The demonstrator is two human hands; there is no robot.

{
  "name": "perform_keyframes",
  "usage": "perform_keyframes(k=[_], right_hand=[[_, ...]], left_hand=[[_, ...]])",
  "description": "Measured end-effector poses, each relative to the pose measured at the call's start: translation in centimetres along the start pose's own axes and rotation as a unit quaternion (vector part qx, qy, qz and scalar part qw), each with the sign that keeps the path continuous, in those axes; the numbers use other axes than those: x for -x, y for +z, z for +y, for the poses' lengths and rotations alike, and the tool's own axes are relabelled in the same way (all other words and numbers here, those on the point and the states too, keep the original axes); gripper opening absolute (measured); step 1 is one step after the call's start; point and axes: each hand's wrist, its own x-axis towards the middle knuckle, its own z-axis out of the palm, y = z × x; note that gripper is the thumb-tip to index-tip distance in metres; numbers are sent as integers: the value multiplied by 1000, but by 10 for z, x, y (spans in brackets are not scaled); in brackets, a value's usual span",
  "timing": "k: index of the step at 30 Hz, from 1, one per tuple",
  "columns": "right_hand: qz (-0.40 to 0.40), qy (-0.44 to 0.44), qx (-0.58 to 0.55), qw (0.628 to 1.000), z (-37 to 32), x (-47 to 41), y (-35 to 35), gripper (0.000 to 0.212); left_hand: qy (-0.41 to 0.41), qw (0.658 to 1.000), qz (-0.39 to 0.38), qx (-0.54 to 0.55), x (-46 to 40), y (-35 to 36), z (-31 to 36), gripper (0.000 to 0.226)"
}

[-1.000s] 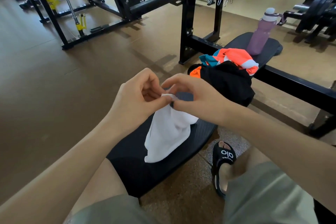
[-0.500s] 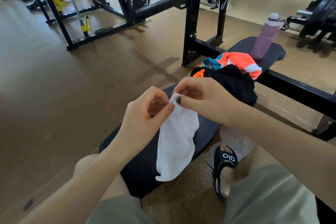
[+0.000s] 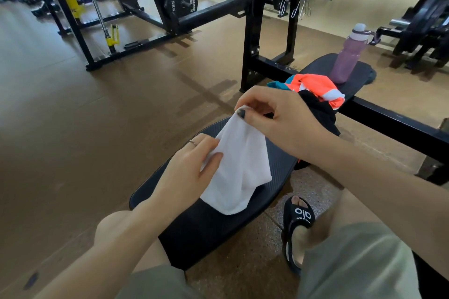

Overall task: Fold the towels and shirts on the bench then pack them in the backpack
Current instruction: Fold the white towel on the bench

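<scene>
A white towel (image 3: 239,167) hangs over the black bench pad (image 3: 213,223) in front of me. My right hand (image 3: 274,121) pinches its top corner between thumb and fingers and holds it up. My left hand (image 3: 192,167) grips the towel's left edge lower down, thumb on top of the cloth. Behind my right hand lies a heap of clothes: a black garment (image 3: 320,114) with an orange, teal and white shirt (image 3: 313,85) on top. No backpack is in view.
A purple water bottle (image 3: 347,56) stands on the far bench pad (image 3: 364,73). A black rack upright (image 3: 252,31) and frame bar (image 3: 393,124) run beside the bench. My right foot in a black slide sandal (image 3: 298,221) rests on the floor. Weight machines fill the background.
My left hand has slid down from the top corner to the towel's left edge. My right hand has kept the top corner, and the towel has spread wider.
</scene>
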Motion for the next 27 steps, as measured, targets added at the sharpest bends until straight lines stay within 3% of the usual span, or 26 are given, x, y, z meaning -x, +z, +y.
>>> perform_keyframes(k=[9, 17, 27], right_hand=[[147, 73, 21, 986, 35, -10, -19, 12], [166, 143, 82, 972, 76, -10, -23, 11], [182, 141, 80, 970, 87, -11, -28, 12]], left_hand=[[23, 988, -30, -148, 29, -5, -50, 22], [45, 985, -34, -165, 19, -30, -62, 25], [105, 956, -40, -271, 16, -45, -73, 36]])
